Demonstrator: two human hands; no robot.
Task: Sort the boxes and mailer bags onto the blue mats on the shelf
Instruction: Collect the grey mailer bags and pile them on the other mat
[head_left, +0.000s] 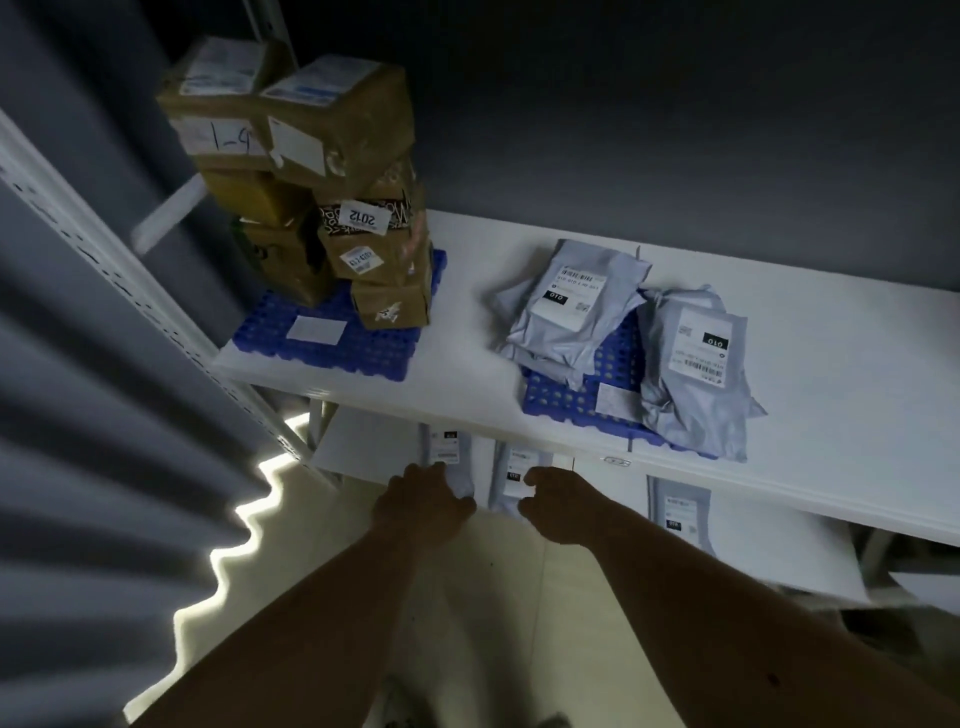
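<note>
On the white upper shelf (457, 384) a stack of brown cardboard boxes (322, 197) stands on the left blue mat (332, 343). Several grey mailer bags (571, 306) lie piled on the right blue mat (576, 400), one bag (696, 374) hanging off its right edge. On the lower shelf my left hand (421, 504) grips a grey mailer bag (452, 452) at its near end. My right hand (556, 504) pinches a second grey mailer bag (511, 478) beside it. A third bag (680, 509) lies flat further right, partly hidden under the upper shelf.
A perforated white shelf upright (130, 291) runs down the left side. A grey pleated curtain (93, 493) hangs at the left with a bright strip of light at its hem. A dark grey wall (675, 130) backs the shelf. Pale floor (498, 597) lies below.
</note>
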